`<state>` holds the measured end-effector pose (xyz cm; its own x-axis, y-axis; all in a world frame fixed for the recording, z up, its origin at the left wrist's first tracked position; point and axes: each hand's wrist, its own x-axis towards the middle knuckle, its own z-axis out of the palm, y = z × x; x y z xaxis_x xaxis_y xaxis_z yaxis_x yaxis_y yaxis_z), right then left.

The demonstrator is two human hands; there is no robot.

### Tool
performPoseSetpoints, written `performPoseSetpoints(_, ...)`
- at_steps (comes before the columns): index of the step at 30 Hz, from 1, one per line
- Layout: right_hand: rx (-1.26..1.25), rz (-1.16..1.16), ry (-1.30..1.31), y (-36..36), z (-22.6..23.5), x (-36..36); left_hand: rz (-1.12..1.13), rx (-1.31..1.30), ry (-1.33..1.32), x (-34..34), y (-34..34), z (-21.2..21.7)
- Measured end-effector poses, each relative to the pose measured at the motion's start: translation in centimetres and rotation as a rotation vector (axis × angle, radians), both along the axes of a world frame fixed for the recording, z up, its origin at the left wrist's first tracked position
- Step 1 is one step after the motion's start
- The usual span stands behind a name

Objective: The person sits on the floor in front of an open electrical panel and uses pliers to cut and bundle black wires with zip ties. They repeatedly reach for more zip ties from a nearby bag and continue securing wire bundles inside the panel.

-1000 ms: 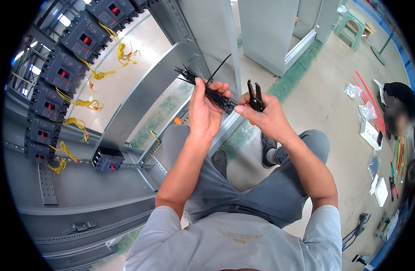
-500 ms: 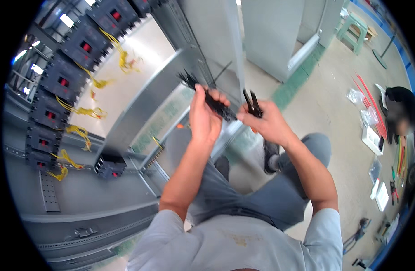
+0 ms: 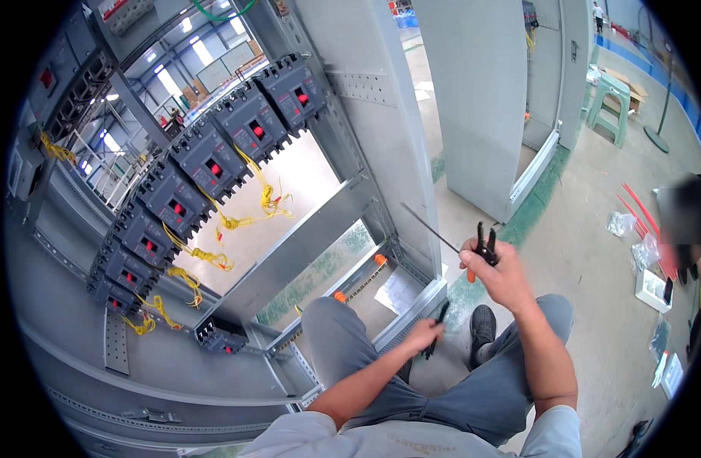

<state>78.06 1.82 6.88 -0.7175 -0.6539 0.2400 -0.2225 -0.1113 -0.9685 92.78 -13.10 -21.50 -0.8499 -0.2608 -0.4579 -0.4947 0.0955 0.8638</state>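
My right hand (image 3: 497, 272) is raised in the middle, closed around a pair of cutting pliers (image 3: 485, 246) with dark jaws pointing up and an orange handle. Between its thumb and finger a single thin black cable tie (image 3: 431, 229) sticks out up and to the left. Low between my knees, my left hand (image 3: 424, 336) is closed on a bundle of black cable ties (image 3: 437, 333), partly hidden by the fingers. To the left, a curving row of dark grey circuit breakers (image 3: 211, 159) with red switches carries coiled yellow wires (image 3: 213, 259).
The grey metal cabinet frame (image 3: 289, 237) surrounds the breakers; its upright panel stands close to my right hand. Another grey cabinet (image 3: 480, 107) is beyond. On the right floor lie red strips (image 3: 644, 217), plastic bags and a white box (image 3: 654, 291), beside a person in dark clothing.
My hands have parted: the left went down between my knees with the bundle, while the right moved right and down with the pliers and one tie. The view has shifted too.
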Motion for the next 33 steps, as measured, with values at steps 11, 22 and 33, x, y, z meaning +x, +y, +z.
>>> performPoseSetpoints(11, -0.132, -0.048, 0.101, -2.9, 0.2, -0.2, 0.002, -0.427, 0.19, -5.2, -3.6, 9.6)
performPoseSetpoints(22, -0.26, -0.212, 0.546, -10.4, 18.3, 0.9, 0.54, -1.268, 0.879, -10.0, -22.0, 60.2)
performPoseSetpoints(33, -0.022, -0.398, 0.891, -17.7, 26.6, -0.9, 0.26, -0.687, 0.624, -16.1, -29.9, 63.5)
